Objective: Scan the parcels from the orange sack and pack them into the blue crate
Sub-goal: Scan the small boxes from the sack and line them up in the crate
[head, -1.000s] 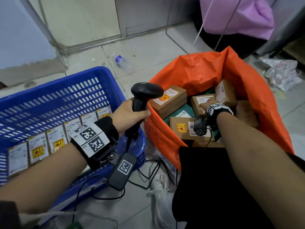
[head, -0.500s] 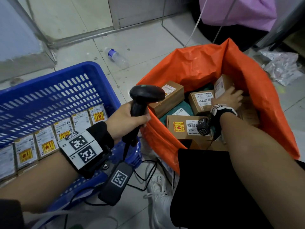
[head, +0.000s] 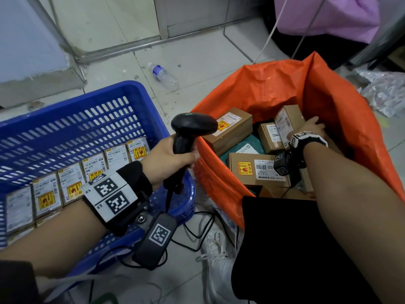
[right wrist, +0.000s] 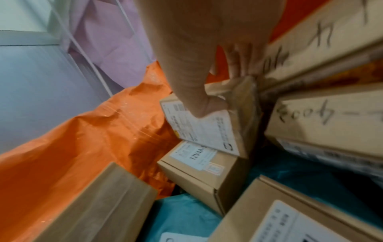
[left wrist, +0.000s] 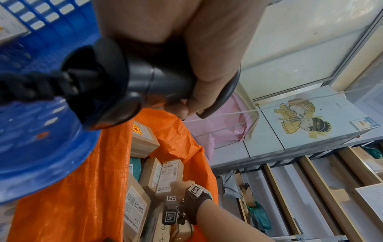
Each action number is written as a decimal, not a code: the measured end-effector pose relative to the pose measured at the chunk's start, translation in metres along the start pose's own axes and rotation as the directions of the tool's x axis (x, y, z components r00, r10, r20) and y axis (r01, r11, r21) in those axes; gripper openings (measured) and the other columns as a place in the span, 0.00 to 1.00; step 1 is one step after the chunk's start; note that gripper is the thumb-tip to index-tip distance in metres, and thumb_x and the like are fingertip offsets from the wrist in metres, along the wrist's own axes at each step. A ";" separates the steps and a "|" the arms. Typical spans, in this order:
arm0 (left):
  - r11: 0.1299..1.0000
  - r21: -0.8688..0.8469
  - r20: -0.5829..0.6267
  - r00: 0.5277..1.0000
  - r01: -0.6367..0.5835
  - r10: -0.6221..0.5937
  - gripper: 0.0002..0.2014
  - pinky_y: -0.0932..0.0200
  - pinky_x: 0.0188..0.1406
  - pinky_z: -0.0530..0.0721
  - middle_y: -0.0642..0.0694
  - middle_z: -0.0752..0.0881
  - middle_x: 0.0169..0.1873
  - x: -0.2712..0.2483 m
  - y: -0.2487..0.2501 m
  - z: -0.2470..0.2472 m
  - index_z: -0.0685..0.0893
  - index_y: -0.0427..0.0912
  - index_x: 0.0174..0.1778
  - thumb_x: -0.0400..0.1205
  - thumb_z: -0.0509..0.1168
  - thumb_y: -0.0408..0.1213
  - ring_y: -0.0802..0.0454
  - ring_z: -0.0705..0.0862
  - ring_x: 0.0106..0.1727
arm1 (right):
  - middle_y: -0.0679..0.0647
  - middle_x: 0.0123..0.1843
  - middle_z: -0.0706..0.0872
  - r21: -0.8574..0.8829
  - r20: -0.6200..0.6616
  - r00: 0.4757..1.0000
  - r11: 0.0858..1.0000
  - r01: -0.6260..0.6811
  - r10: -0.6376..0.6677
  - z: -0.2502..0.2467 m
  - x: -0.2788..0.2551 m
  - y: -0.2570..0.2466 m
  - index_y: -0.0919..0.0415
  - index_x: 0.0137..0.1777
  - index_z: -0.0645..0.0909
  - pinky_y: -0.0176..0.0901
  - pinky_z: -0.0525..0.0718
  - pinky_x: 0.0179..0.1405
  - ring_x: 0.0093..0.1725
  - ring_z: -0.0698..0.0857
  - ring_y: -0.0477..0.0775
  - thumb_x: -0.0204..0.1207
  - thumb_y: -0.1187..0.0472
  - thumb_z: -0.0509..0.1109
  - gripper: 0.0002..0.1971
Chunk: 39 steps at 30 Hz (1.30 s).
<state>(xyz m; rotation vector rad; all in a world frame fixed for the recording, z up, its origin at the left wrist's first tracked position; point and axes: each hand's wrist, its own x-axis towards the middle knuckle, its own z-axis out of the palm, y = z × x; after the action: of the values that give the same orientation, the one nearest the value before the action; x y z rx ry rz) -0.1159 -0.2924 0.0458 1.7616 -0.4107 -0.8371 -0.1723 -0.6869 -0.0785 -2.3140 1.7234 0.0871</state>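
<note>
My left hand [head: 168,159] grips the handle of a black barcode scanner [head: 192,126] between the blue crate [head: 72,110] and the orange sack [head: 274,84]. Inside the crate a row of several labelled parcels [head: 92,170] stands on edge. My right hand [head: 311,128] reaches deep into the sack and holds a small tilted cardboard parcel [head: 287,121], thumb on its white label [right wrist: 199,127] and fingers [right wrist: 240,62] behind it. Other brown boxes [head: 230,130] and a teal bag [right wrist: 186,217] lie around it. In the left wrist view the scanner [left wrist: 128,78] fills the top.
A plastic water bottle [head: 164,75] lies on the tiled floor behind the crate. A pink bag [head: 328,14] hangs at the back right, crumpled wrapping [head: 385,93] lies at the right. Cables [head: 197,229] run over the floor by my white shoe [head: 219,255].
My right hand has moved from the middle boxes to the far right of the sack and taken hold of the tilted small parcel. The left hand with the scanner has barely shifted.
</note>
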 end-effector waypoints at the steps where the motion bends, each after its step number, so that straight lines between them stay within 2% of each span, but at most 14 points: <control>1: 1.000 0.002 -0.012 1.000 0.002 -0.002 0.04 0.68 0.32 0.80 0.46 0.81 0.29 -0.002 -0.001 -0.002 0.80 0.32 0.47 0.79 0.67 0.25 0.60 0.80 0.28 | 0.70 0.76 0.68 -0.033 0.048 0.999 0.999 0.014 -0.013 0.000 -0.005 -0.001 0.68 0.78 0.59 0.65 0.74 0.68 0.73 0.72 0.72 0.71 0.54 0.77 0.42; 3: 1.000 0.016 -0.034 0.999 -0.001 0.001 0.04 0.66 0.33 0.81 0.46 0.81 0.28 -0.008 -0.002 -0.008 0.80 0.31 0.48 0.79 0.68 0.26 0.58 0.81 0.29 | 0.69 0.78 0.66 -0.088 0.186 0.983 0.996 0.024 -0.007 0.001 -0.015 -0.004 0.68 0.78 0.62 0.70 0.73 0.68 0.76 0.68 0.72 0.77 0.57 0.73 0.34; 6: 1.000 0.030 -0.054 0.999 -0.008 0.009 0.03 0.59 0.40 0.82 0.43 0.82 0.31 -0.021 -0.003 -0.018 0.81 0.35 0.45 0.79 0.68 0.27 0.55 0.81 0.32 | 0.66 0.80 0.68 -0.009 0.308 0.949 0.997 0.071 -0.065 0.003 -0.025 -0.005 0.66 0.79 0.66 0.55 0.75 0.63 0.77 0.70 0.67 0.81 0.65 0.68 0.27; 8: 1.000 0.025 -0.077 0.997 -0.014 0.016 0.04 0.56 0.42 0.81 0.41 0.82 0.34 -0.032 -0.003 -0.026 0.81 0.38 0.42 0.79 0.68 0.27 0.53 0.81 0.33 | 0.66 0.76 0.73 0.048 0.314 0.944 0.995 0.089 -0.100 -0.003 -0.037 -0.009 0.66 0.76 0.71 0.55 0.77 0.64 0.74 0.74 0.66 0.79 0.65 0.71 0.26; 10: 1.000 0.014 -0.103 0.994 -0.025 0.027 0.04 0.56 0.41 0.80 0.41 0.81 0.33 -0.045 -0.002 -0.036 0.80 0.38 0.42 0.79 0.69 0.27 0.51 0.80 0.34 | 0.64 0.69 0.80 0.048 0.354 0.923 0.989 0.140 -0.148 -0.022 -0.061 -0.025 0.61 0.70 0.79 0.57 0.83 0.62 0.66 0.82 0.67 0.74 0.59 0.77 0.24; 12: 0.999 0.021 -0.136 0.990 -0.033 0.035 0.05 0.56 0.41 0.80 0.42 0.82 0.31 -0.058 -0.003 -0.047 0.80 0.38 0.41 0.77 0.71 0.29 0.50 0.80 0.34 | 0.61 0.62 0.85 0.169 0.398 0.895 0.975 0.144 -0.201 -0.038 -0.080 -0.047 0.65 0.68 0.81 0.54 0.87 0.49 0.53 0.86 0.63 0.72 0.60 0.79 0.25; 15: 0.999 0.011 -0.176 0.984 -0.036 0.037 0.05 0.57 0.37 0.79 0.45 0.81 0.29 -0.076 -0.002 -0.065 0.80 0.39 0.41 0.77 0.71 0.30 0.53 0.79 0.30 | 0.58 0.57 0.86 0.307 0.462 0.833 0.936 0.172 -0.304 -0.059 -0.104 -0.088 0.69 0.66 0.80 0.42 0.81 0.30 0.39 0.84 0.55 0.70 0.65 0.80 0.25; 18: 0.998 -0.003 -0.235 0.970 -0.059 0.056 0.05 0.62 0.31 0.78 0.45 0.81 0.28 -0.092 0.001 -0.081 0.80 0.39 0.41 0.78 0.70 0.29 0.57 0.79 0.26 | 0.55 0.55 0.91 0.411 0.494 0.748 0.877 0.248 -0.443 -0.054 -0.095 -0.118 0.65 0.60 0.84 0.53 0.90 0.47 0.44 0.91 0.56 0.46 0.49 0.91 0.41; 20: 0.997 -0.002 -0.286 0.955 -0.081 0.077 0.06 0.63 0.32 0.79 0.46 0.80 0.29 -0.104 0.004 -0.090 0.79 0.40 0.41 0.79 0.68 0.27 0.59 0.79 0.25 | 0.56 0.54 0.92 0.467 0.526 0.670 0.836 0.286 -0.523 -0.049 -0.104 -0.135 0.63 0.59 0.86 0.61 0.87 0.58 0.51 0.91 0.59 0.35 0.44 0.91 0.47; 24: 0.992 -0.035 -0.361 0.928 -0.118 0.097 0.07 0.54 0.42 0.79 0.45 0.80 0.30 -0.128 0.004 -0.110 0.80 0.41 0.39 0.79 0.68 0.27 0.52 0.79 0.31 | 0.62 0.58 0.89 0.576 0.571 0.522 0.762 0.296 -0.634 -0.088 -0.236 -0.158 0.67 0.58 0.82 0.63 0.82 0.66 0.55 0.88 0.63 0.68 0.64 0.81 0.20; 29: 0.992 -0.059 -0.451 0.889 -0.111 0.073 0.05 0.50 0.45 0.80 0.45 0.81 0.31 -0.160 -0.012 -0.134 0.79 0.39 0.45 0.78 0.69 0.29 0.49 0.79 0.33 | 0.61 0.56 0.88 0.646 0.632 0.342 0.716 0.264 -0.696 -0.069 -0.311 -0.177 0.63 0.50 0.80 0.57 0.84 0.59 0.49 0.86 0.59 0.74 0.71 0.75 0.08; 32: 0.996 -0.042 -0.493 0.869 -0.076 0.045 0.05 0.51 0.44 0.80 0.45 0.81 0.31 -0.176 -0.025 -0.149 0.79 0.39 0.47 0.79 0.68 0.29 0.50 0.79 0.33 | 0.56 0.50 0.89 0.664 0.638 0.275 0.695 0.274 -0.719 -0.043 -0.341 -0.187 0.66 0.56 0.80 0.47 0.88 0.49 0.45 0.88 0.51 0.74 0.71 0.76 0.12; 35: 1.000 -0.011 -0.524 0.851 -0.028 0.018 0.04 0.52 0.45 0.79 0.45 0.80 0.31 -0.191 -0.040 -0.165 0.78 0.38 0.47 0.80 0.68 0.29 0.50 0.79 0.33 | 0.56 0.52 0.88 0.677 0.642 0.266 0.694 0.245 -0.719 -0.015 -0.368 -0.200 0.65 0.56 0.75 0.53 0.89 0.54 0.52 0.89 0.55 0.72 0.72 0.77 0.17; 39: 1.000 -0.020 -0.569 0.822 0.011 -0.020 0.05 0.48 0.48 0.80 0.45 0.80 0.31 -0.202 -0.061 -0.178 0.78 0.40 0.42 0.79 0.68 0.30 0.48 0.80 0.35 | 0.63 0.63 0.86 0.660 0.676 0.208 0.707 0.254 -0.707 0.017 -0.388 -0.216 0.69 0.69 0.71 0.57 0.88 0.58 0.61 0.87 0.62 0.67 0.71 0.81 0.31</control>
<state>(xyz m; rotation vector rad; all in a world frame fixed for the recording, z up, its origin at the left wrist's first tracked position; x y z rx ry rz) -0.1368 -0.0204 0.0857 1.8997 0.0131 -0.2840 -0.0809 -0.2624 0.0177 -1.7268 0.2919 0.6709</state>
